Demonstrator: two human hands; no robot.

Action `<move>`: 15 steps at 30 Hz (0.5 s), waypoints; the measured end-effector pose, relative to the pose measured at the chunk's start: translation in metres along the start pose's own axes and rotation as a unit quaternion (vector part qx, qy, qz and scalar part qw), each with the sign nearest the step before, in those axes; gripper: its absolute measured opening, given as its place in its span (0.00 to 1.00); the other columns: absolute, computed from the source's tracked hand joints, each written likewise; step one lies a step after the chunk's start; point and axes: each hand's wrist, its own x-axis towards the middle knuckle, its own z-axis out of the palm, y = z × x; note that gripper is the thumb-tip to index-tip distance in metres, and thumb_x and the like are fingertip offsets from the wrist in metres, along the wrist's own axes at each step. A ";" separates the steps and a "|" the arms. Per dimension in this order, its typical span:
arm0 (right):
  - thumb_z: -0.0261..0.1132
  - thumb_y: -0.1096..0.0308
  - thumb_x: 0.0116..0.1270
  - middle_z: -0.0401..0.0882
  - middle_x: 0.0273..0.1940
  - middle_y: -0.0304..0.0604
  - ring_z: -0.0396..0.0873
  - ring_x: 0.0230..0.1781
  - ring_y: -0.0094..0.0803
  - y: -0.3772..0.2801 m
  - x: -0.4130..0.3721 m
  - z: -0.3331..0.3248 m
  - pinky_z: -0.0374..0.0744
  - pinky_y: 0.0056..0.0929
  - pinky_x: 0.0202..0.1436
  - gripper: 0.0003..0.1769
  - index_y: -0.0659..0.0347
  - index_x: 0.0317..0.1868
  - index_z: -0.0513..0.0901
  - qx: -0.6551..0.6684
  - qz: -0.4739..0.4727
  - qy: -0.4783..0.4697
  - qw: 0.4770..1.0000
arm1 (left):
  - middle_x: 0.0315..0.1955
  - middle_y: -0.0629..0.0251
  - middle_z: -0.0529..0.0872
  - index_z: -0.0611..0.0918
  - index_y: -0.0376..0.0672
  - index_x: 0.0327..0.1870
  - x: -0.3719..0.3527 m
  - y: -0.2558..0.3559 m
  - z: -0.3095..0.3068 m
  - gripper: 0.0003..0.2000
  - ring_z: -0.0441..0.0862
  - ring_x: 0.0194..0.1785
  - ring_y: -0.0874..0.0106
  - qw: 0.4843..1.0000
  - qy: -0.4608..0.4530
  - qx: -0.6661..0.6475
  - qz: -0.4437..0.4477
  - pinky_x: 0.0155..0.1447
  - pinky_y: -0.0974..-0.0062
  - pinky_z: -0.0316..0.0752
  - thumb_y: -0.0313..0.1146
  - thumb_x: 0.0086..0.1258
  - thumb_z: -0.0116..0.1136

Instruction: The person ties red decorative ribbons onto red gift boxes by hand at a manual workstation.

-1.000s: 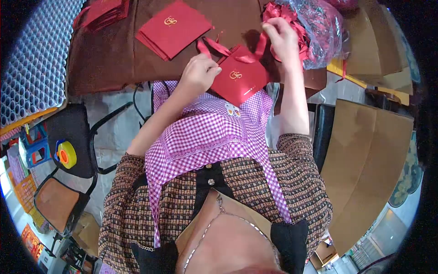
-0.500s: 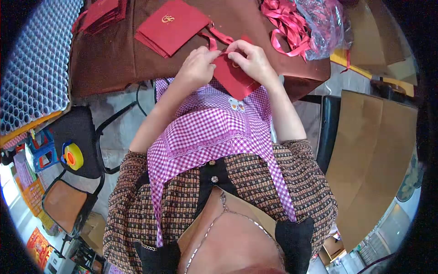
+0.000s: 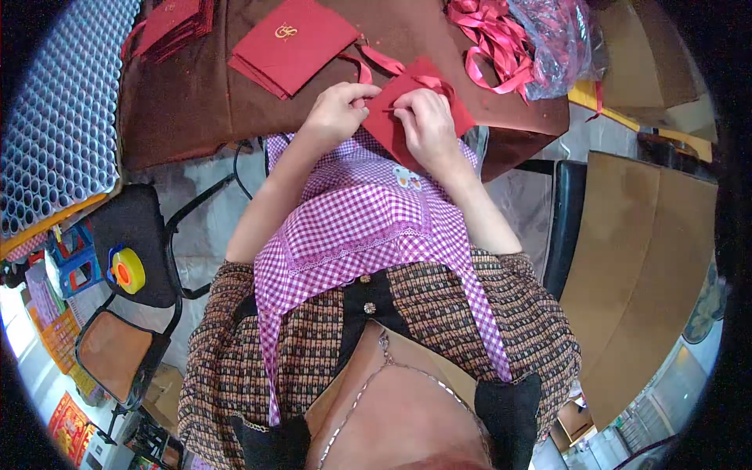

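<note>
A square red card or pouch (image 3: 392, 139) lies tilted at the front edge of the table, over my apron. My left hand (image 3: 337, 112) is closed at its left corner, thumb and forefinger pinched together. Over its middle rests my right hand (image 3: 428, 124), fingers curled in, closed around part of a ribbon. That red ribbon (image 3: 428, 81) loops across the upper side of the card and runs behind the fingers; what the fingertips grip is partly hidden. Just beyond my left hand sits a stack of red cards (image 3: 296, 43) with a gold emblem, ribbons trailing from its right side.
A heap of red ribbon (image 3: 493, 47) and a clear plastic bag (image 3: 556, 51) lie at the table's right. More red cards (image 3: 174, 27) are stacked at the far left, by a panel of tubes (image 3: 59, 117). A chair (image 3: 137, 251) holds yellow tape (image 3: 127, 270).
The card has shifted and a ribbon now shows across it; its gold emblem is no longer visible. My right hand has moved down and right, apart from my left.
</note>
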 end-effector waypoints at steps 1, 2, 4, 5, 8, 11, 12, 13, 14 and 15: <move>0.65 0.75 0.55 0.78 0.34 0.44 0.77 0.39 0.41 -0.002 -0.002 0.001 0.70 0.37 0.48 0.07 0.62 0.34 0.77 -0.019 -0.004 0.011 1.000 | 0.29 0.69 0.76 0.82 0.39 0.50 0.001 -0.002 0.001 0.18 0.73 0.34 0.79 1.000 0.013 -0.001 0.005 0.40 0.80 0.71 0.22 0.56 0.59; 0.65 0.75 0.55 0.78 0.34 0.43 0.77 0.39 0.40 -0.003 -0.004 0.003 0.69 0.36 0.47 0.07 0.62 0.34 0.77 -0.037 -0.009 0.021 0.999 | 0.29 0.70 0.76 0.82 0.39 0.50 0.001 -0.003 0.002 0.17 0.72 0.34 0.80 1.000 0.026 -0.002 0.009 0.40 0.81 0.70 0.22 0.56 0.59; 0.66 0.74 0.53 0.78 0.33 0.42 0.77 0.38 0.38 -0.002 -0.006 0.006 0.67 0.36 0.46 0.07 0.60 0.34 0.77 -0.039 -0.024 0.035 0.998 | 0.30 0.68 0.77 0.82 0.39 0.49 0.001 0.002 0.001 0.16 0.73 0.35 0.78 1.000 0.029 0.003 0.012 0.41 0.79 0.71 0.22 0.57 0.59; 0.66 0.75 0.53 0.78 0.32 0.41 0.77 0.37 0.37 -0.003 -0.007 0.008 0.67 0.36 0.46 0.07 0.60 0.33 0.77 -0.045 -0.026 0.048 0.998 | 0.30 0.66 0.78 0.82 0.39 0.48 0.001 0.004 0.000 0.15 0.75 0.35 0.75 0.999 0.033 0.007 0.014 0.42 0.78 0.72 0.23 0.57 0.59; 0.66 0.73 0.53 0.77 0.31 0.40 0.77 0.38 0.37 0.000 -0.009 0.014 0.66 0.37 0.46 0.07 0.59 0.33 0.77 -0.058 -0.024 0.063 0.996 | 0.32 0.61 0.81 0.83 0.38 0.45 0.000 0.007 0.003 0.13 0.78 0.37 0.67 0.979 0.097 0.140 0.111 0.44 0.72 0.74 0.24 0.58 0.59; 0.66 0.72 0.54 0.76 0.31 0.40 0.76 0.38 0.37 0.006 -0.010 0.020 0.65 0.38 0.47 0.07 0.58 0.33 0.77 -0.065 -0.021 0.071 0.995 | 0.33 0.57 0.83 0.83 0.39 0.43 -0.003 0.013 0.001 0.12 0.79 0.39 0.60 0.975 0.090 0.148 0.140 0.46 0.67 0.75 0.25 0.58 0.59; 0.66 0.72 0.54 0.76 0.31 0.40 0.76 0.38 0.37 0.007 -0.010 0.021 0.65 0.38 0.47 0.07 0.58 0.33 0.77 -0.065 -0.019 0.076 0.995 | 0.33 0.57 0.83 0.83 0.39 0.43 -0.003 0.014 0.000 0.12 0.79 0.39 0.60 0.975 0.091 0.148 0.139 0.46 0.67 0.75 0.25 0.58 0.59; 0.66 0.72 0.54 0.76 0.31 0.40 0.76 0.38 0.37 0.009 -0.011 0.022 0.65 0.38 0.47 0.07 0.58 0.33 0.77 -0.064 -0.019 0.075 0.995 | 0.33 0.58 0.84 0.83 0.38 0.44 -0.003 0.015 0.001 0.12 0.79 0.38 0.64 0.982 0.081 0.132 0.112 0.45 0.69 0.75 0.24 0.59 0.59; 0.65 0.71 0.55 0.77 0.31 0.40 0.76 0.38 0.37 0.011 -0.011 0.023 0.65 0.38 0.47 0.06 0.58 0.34 0.77 -0.057 -0.013 0.074 0.996 | 0.32 0.60 0.84 0.82 0.37 0.45 -0.003 0.015 0.001 0.12 0.79 0.36 0.67 0.987 0.071 0.117 0.084 0.44 0.71 0.75 0.24 0.59 0.58; 0.65 0.71 0.56 0.77 0.32 0.40 0.76 0.38 0.37 0.011 -0.011 0.023 0.65 0.38 0.47 0.06 0.58 0.34 0.77 -0.050 -0.006 0.072 0.996 | 0.32 0.60 0.84 0.82 0.37 0.45 -0.003 0.013 0.002 0.12 0.79 0.36 0.67 0.987 0.071 0.117 0.083 0.44 0.71 0.75 0.24 0.59 0.58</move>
